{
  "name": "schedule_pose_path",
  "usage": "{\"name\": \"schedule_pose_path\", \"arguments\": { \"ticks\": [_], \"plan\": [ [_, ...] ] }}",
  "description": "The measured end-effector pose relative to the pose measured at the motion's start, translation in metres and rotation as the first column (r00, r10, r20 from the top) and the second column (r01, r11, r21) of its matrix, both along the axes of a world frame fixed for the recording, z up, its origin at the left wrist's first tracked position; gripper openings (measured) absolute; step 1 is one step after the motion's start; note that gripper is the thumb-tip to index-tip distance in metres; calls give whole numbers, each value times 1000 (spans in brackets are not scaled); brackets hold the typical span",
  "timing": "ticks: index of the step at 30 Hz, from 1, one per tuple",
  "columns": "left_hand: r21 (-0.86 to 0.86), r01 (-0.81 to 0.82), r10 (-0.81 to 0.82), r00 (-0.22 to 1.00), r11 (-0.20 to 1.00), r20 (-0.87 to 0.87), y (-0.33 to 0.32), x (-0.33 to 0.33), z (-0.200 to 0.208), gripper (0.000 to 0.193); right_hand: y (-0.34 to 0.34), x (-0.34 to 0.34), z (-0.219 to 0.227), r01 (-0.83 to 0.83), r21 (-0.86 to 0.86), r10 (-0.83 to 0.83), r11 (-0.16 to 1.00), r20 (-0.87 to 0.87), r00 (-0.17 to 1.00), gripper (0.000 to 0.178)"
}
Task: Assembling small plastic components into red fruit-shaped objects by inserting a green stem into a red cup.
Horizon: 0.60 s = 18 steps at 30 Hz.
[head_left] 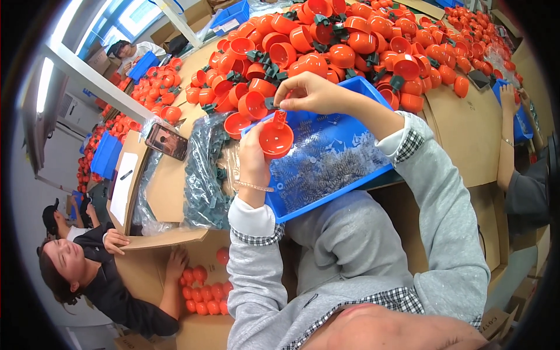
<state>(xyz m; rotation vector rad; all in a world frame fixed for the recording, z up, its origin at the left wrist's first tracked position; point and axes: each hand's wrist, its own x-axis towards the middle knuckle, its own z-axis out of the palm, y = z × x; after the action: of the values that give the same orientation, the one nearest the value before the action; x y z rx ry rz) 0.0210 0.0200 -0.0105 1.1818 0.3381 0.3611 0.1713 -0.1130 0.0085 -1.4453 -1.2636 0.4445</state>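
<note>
My left hand is closed around a glossy orange-red plastic cup, its hollow side facing up and its short stem pointing away from me. At the end of that stem, my right hand has thumb and forefinger pinched together. A small dark green piece shows beside these fingertips; I cannot tell whether they grip it. Below both hands is a blue bin by my lap. It holds metal springs and small clear plastic parts.
A large heap of orange-red cups with dark green clips covers the cardboard-topped table ahead. To the left are a plastic bag of green parts, a phone and an open carton containing red pieces. Other people work at both sides.
</note>
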Motion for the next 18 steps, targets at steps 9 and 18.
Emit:
{"name": "schedule_pose_path", "arguments": {
  "ticks": [9,18],
  "plan": [
    [-67,67,-66,998,995,18,3,0,1,35,0,-3,7,83,81,-66,993,-199,978,17],
    [-121,185,-187,982,975,-9,7,-1,0,41,-28,0,1,200,-587,68,784,403,913,13]
  ]
}}
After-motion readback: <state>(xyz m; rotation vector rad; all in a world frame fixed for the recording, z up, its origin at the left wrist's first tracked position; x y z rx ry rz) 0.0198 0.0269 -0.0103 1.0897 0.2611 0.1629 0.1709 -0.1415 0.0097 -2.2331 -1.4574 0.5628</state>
